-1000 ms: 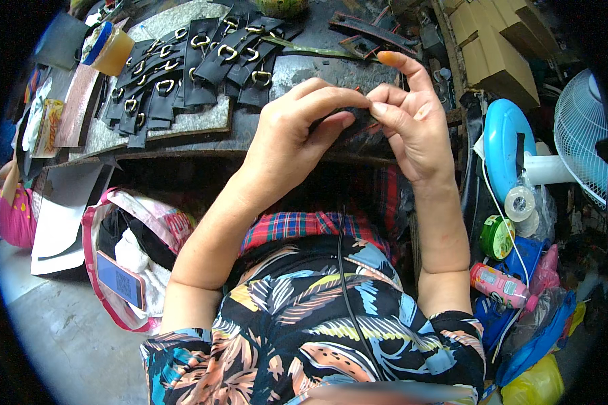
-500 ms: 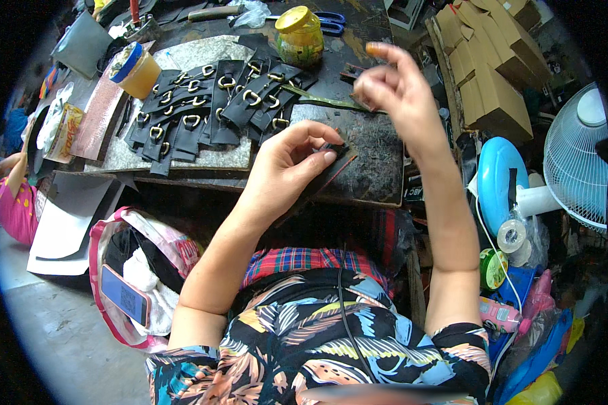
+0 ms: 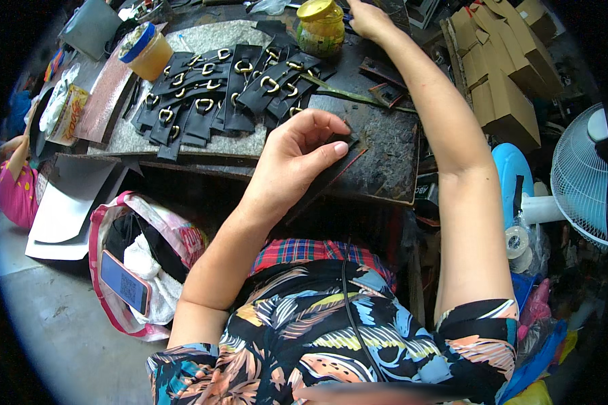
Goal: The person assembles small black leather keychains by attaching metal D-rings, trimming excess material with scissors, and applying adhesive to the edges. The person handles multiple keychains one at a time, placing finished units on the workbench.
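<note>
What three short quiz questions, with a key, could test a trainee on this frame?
1. Which hand is nearer the yellow-lidded jar? A: left; B: right.
2. True or false: the smartphone lies on the workbench.
3. What does the left hand hold?

Key:
1. B, the right hand.
2. False; it is in the pink-rimmed bag.
3. A dark strip with a reddish edge.

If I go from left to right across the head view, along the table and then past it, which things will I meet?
Packet → tub → straps → jar → right hand → boxes → fan. The left hand is left out: sideways it overlaps the straps and jar.
</note>
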Demonstrator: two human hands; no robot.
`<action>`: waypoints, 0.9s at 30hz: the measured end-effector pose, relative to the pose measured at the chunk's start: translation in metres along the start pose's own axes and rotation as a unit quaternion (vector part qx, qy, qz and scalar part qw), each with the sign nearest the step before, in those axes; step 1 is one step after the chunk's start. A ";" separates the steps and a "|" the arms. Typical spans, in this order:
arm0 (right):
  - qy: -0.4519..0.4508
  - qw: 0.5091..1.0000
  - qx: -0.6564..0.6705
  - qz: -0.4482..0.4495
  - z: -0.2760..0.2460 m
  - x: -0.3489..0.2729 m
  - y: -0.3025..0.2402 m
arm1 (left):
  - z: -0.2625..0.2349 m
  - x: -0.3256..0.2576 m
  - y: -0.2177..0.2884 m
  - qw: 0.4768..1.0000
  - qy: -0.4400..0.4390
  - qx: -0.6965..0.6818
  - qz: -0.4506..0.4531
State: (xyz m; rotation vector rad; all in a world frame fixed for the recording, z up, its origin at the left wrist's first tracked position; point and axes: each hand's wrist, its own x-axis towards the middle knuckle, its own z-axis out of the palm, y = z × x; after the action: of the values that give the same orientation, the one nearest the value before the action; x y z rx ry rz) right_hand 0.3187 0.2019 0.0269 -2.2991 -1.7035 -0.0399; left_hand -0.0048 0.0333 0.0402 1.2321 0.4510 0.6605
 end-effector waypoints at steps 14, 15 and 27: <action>0.013 0.925 0.357 -0.133 -0.119 -0.255 0.017 | 0.004 0.000 -0.002 0.999 0.025 0.010 0.018; -0.005 0.911 0.406 -0.075 -0.117 -0.284 0.008 | 0.004 0.001 -0.003 0.999 0.027 0.018 0.018; 0.070 0.982 0.141 -0.108 -0.104 -0.404 -0.016 | 0.019 0.002 -0.003 0.999 0.020 0.040 0.030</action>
State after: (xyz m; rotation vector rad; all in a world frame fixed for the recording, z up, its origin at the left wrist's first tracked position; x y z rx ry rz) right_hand 0.1956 -0.1958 0.0551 -1.8593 -1.7544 -0.0030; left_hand 0.0095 0.0206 0.0428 1.3145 0.4795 0.7250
